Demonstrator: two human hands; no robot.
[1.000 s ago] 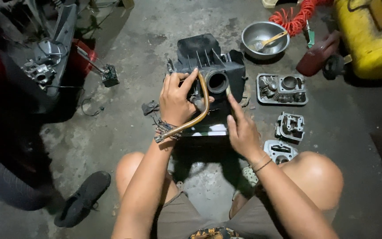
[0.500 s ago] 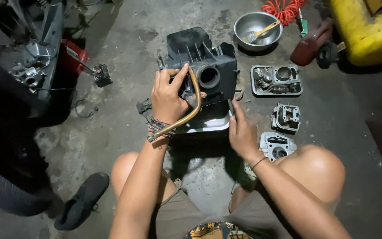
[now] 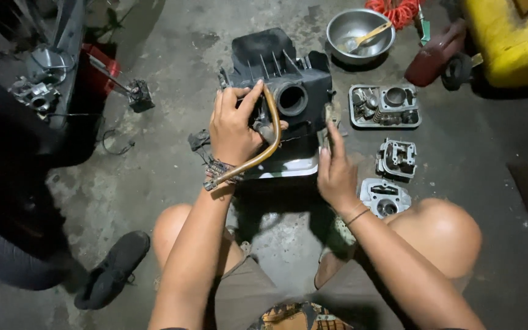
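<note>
We note a matt black plastic housing (image 3: pixel 288 85), a smooth amber rubber-like hose (image 3: pixel 264 143), a shiny metal bowl (image 3: pixel 359 27), and a rough, stained concrete floor (image 3: pixel 172 165).

Dim overall, with light pooling on the concrete floor (image 3: pixel 172 55) at centre, deep murky shadow swallowing the left edge and corners, and slight softness throughout.

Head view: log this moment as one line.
left hand: grips black housing by tan hose | right hand: on housing's right edge | metal bowl, engine parts on floor
</note>
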